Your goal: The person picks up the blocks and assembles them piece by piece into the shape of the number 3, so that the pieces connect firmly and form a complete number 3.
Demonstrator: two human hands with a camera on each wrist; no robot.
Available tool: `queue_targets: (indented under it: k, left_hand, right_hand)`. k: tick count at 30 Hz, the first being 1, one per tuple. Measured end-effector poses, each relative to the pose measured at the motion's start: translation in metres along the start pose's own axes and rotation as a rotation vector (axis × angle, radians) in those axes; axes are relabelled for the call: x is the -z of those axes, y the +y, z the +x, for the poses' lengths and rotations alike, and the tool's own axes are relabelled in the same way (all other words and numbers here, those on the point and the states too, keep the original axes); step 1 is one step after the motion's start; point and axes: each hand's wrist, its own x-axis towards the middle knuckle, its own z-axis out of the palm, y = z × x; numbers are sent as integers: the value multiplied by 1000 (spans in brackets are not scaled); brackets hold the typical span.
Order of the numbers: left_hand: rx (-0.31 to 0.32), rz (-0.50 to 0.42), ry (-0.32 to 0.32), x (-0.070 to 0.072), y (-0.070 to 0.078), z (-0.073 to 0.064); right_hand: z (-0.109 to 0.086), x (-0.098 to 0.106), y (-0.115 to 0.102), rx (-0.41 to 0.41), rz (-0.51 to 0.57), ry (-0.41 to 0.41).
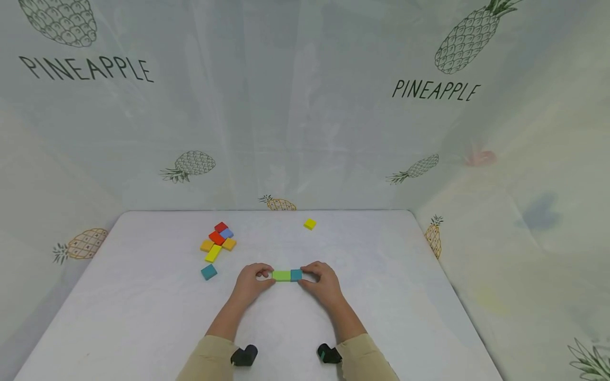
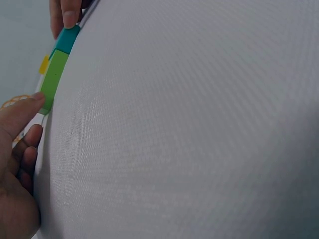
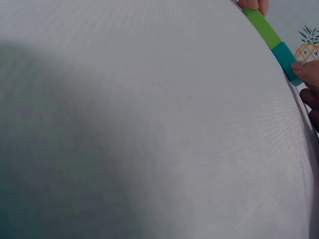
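A green block (image 1: 281, 276) is lying on the white counter (image 1: 381, 238), and a teal block (image 1: 296, 275) is adjoining its right end, the two forming one straight row. The left hand (image 1: 251, 280) is pinching the green block's left end, and the right hand (image 1: 325, 283) is gripping the teal block, to the right of the green block. Farther back and left of the green block, a red block (image 1: 221, 227), an orange-red block (image 1: 216, 237), a blue block (image 1: 226, 233), two orange blocks (image 1: 229, 244) and an oblong yellow block (image 1: 213, 253) are lying clustered. A second teal block (image 1: 208, 272) is resting left of the green block, well apart. A small yellow block (image 1: 310, 224) is sitting beyond the green block, slightly to its right. Well behind the green block, a pineapple-printed curtain (image 1: 286, 106) is hanging.
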Motion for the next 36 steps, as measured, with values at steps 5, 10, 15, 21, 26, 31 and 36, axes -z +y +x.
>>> queue_targets:
  k: [5,10,15,21,26,31,36]
  left_hand:
    - [6,0,4,-1,-1,2]
    - [7,-2,5,-3,0,2]
    - [24,3,4,-6,-1,1]
    - [30,0,-12,-6,0,0]
    - [30,7,-9,-6,1,1]
    - [13,9,-7,-5,0,0]
    - [7,14,-4,-3,-4,0]
  right_hand:
    - [2,0,-1,11,17,17]
    - [9,4,-2,-110,119,15]
    - [31,13,-3,-212,185,57]
    - [59,21,0,-282,196,116]
    - [78,21,8,-301,195,136]
    - [92,18,18,-294,163,174]
    - [102,13,26,-304,131,207]
